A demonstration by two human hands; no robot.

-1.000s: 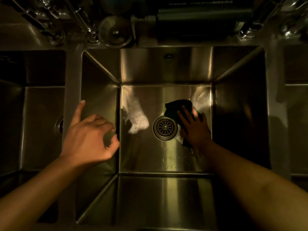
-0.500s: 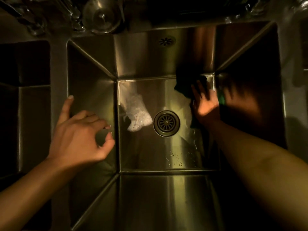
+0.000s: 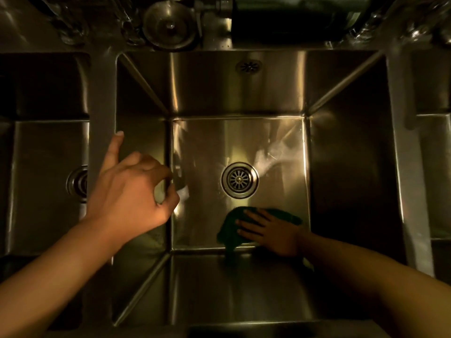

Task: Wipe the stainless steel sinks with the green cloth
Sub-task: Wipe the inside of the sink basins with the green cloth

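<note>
I look straight down into the middle stainless steel sink point(image 3: 239, 98), a deep square basin with a round drain point(image 3: 240, 180) in its floor. The green cloth point(image 3: 231, 230) lies bunched on the floor at the near edge, just below the drain. My right hand point(image 3: 271, 231) presses flat on the cloth, fingers straight and pointing left. My left hand point(image 3: 131, 191) hovers over the sink's left wall, holding nothing, index finger stretched up and the other fingers loosely curled toward the thumb. A pale soapy smear point(image 3: 271, 158) streaks the floor right of the drain.
A second sink point(image 3: 48, 167) with its own drain lies to the left behind a steel divider point(image 3: 101, 106). A third basin point(image 3: 434, 167) shows at the right edge. Along the back ledge stand a round metal strainer point(image 3: 169, 25), tap fittings and a dark box point(image 3: 292, 20).
My right hand has swept the cloth from the far right corner of the sink floor to the near edge below the drain. The white foam left of the drain is wiped away. My left hand has barely moved.
</note>
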